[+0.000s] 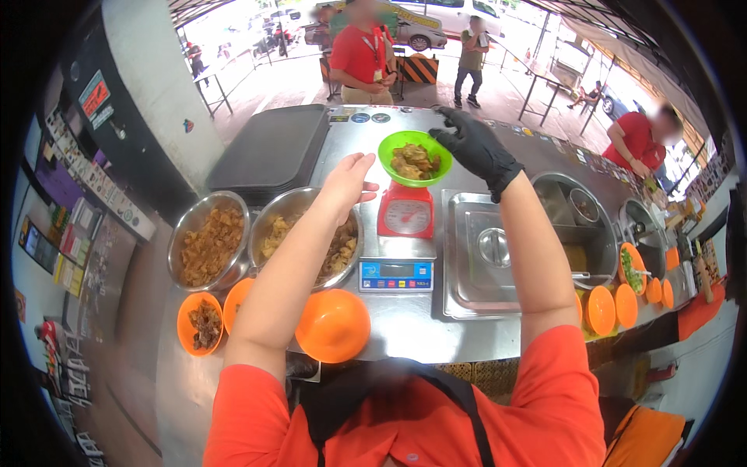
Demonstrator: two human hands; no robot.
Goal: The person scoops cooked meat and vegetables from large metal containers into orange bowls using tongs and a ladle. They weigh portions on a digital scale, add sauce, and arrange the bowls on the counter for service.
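Note:
A green plastic bowl (397, 176) with pieces of cooked meat (416, 161) rests on a red dial kitchen scale (408, 226). My bare left hand (351, 185) hovers left of the bowl, its fingers apart and nothing in them. On the other side, my right hand (475, 149) in a black glove is spread, with the thumb close to the bowl's rim; whether it touches the rim is unclear. In front of the dial scale, nearer my body, is a digital scale (397, 285) with a blue front panel.
Steel bowls of cooked meat (213, 245) and mixed pieces (344, 248) stand left. Orange bowls (332, 326) line the near edge. A lidded steel pan (473, 292) and a large pot (607, 216) are right. Stacked trays (268, 146) stand behind; a person in red (363, 55) faces the counter.

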